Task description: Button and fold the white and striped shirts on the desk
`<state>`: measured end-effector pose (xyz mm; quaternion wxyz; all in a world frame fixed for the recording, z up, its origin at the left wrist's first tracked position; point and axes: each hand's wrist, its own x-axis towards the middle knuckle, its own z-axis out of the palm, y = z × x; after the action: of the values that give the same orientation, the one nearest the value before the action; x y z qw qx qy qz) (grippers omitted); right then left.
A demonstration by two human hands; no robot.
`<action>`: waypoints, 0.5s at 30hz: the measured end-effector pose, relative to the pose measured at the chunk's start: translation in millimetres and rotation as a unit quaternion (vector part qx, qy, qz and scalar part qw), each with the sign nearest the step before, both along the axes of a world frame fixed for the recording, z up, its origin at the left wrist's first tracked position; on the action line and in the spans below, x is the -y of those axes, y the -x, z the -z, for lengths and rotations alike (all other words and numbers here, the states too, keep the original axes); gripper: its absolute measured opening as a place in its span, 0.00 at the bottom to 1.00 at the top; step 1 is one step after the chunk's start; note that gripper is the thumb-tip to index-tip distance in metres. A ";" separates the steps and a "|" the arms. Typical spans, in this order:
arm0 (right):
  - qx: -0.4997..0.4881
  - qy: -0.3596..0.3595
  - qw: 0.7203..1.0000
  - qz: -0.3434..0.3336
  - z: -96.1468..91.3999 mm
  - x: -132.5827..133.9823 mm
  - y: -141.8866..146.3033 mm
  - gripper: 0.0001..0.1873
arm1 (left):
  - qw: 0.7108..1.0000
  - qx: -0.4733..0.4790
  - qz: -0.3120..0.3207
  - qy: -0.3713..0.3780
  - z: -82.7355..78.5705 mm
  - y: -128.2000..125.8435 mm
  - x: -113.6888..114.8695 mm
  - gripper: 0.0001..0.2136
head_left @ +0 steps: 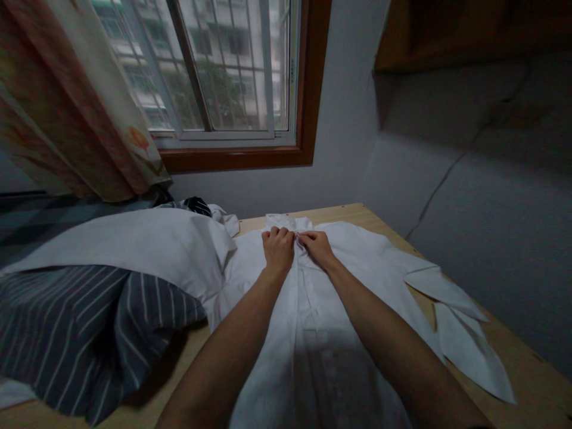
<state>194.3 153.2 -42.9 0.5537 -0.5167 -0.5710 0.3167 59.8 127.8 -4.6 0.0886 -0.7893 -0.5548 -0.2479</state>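
Observation:
A white button-up shirt [357,268] lies spread flat, front up, on a wooden surface [527,369]. Its collar points away from me and one sleeve stretches out to the right. Both my hands meet at the top of the button placket, just below the collar. My left hand [277,245] is curled closed and grips the left edge of the placket. My right hand [316,244] pinches the right edge next to it. The fingertips almost touch each other. What sits between the fingers is too small to make out.
A pile of clothing lies to the left: a white garment [134,244] over a dark striped one [89,333]. A patterned curtain [67,101] hangs at the upper left beside a wood-framed window [232,77]. Grey walls close in at the back and right.

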 end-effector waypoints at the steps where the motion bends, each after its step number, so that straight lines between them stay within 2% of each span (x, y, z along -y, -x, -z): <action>1: -0.017 0.003 1.000 -0.013 1.5 -1.7 -1.5 0.13 | 1.000 0.003 0.001 0.002 0.6 -0.1 -0.4 0.15; 3: -0.037 0.011 0.999 -0.030 3.4 -4.0 -3.4 0.15 | 1.000 0.017 0.004 0.008 2.9 -0.5 -1.7 0.15; 6: -0.027 0.013 0.999 -0.017 3.0 -3.6 -2.9 0.14 | 0.997 0.078 0.012 0.020 7.6 -0.9 -5.0 0.13; 10: 0.038 -0.006 0.999 0.021 -2.0 2.3 0.9 0.10 | 0.984 0.171 0.011 0.049 12.3 0.5 -10.2 0.10; 15: 0.129 -0.042 0.988 0.069 -10.0 11.1 3.3 0.08 | 0.955 0.279 0.056 0.086 14.6 1.6 -15.1 0.09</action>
<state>191.0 142.1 -32.9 0.5172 -0.5678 -0.6133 0.1845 58.2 142.9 -19.3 -0.1520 -0.7232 -0.5314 -0.4140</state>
